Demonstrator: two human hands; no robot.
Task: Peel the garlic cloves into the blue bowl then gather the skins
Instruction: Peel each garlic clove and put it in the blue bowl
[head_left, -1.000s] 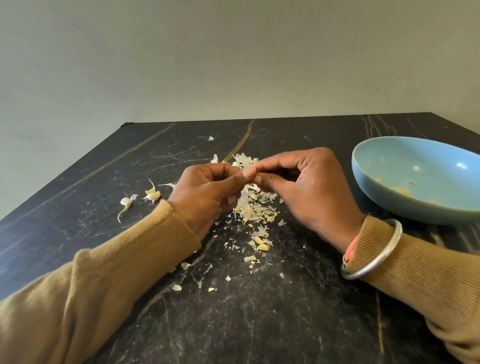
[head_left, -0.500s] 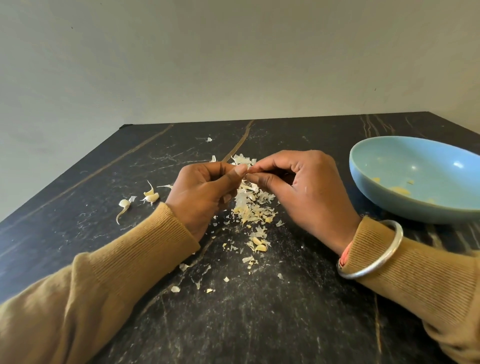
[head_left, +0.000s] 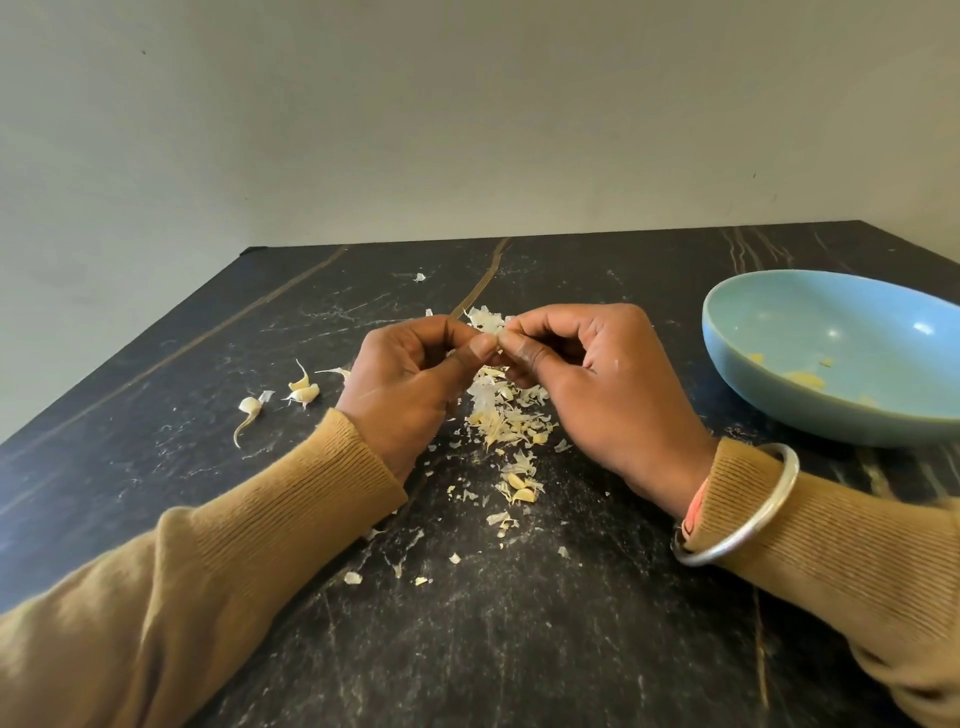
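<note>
Where the dark marble table (head_left: 571, 649) runs back to its far edge, we see a plain, pale wall (head_left: 467, 130) rising behind it. The stone is black with fine white veining, and a few brown seams run from the far edge toward us.

Over the middle of the table our left hand (head_left: 410, 384) and right hand (head_left: 597, 384) meet, fingers curled, thumbs and forefingers pinched together on a garlic clove (head_left: 500, 340). So little of it shows between the fingertips that we cannot tell which way its long axis runs.

Directly beneath the hands lies a loose heap of garlic skins (head_left: 506, 421), trailing toward the near edge in scattered flakes. Toward the left edge sit three unpeeled cloves (head_left: 304, 392). The leftmost one's thin tail curves toward the near-left corner, and one of the other two points its tip at the far edge.

The blue bowl (head_left: 779, 410) stands at the right edge, well apart from the hands, with yellowish bits inside. A silver bangle (head_left: 748, 519) circles our right wrist over a mustard sleeve (head_left: 857, 545).
</note>
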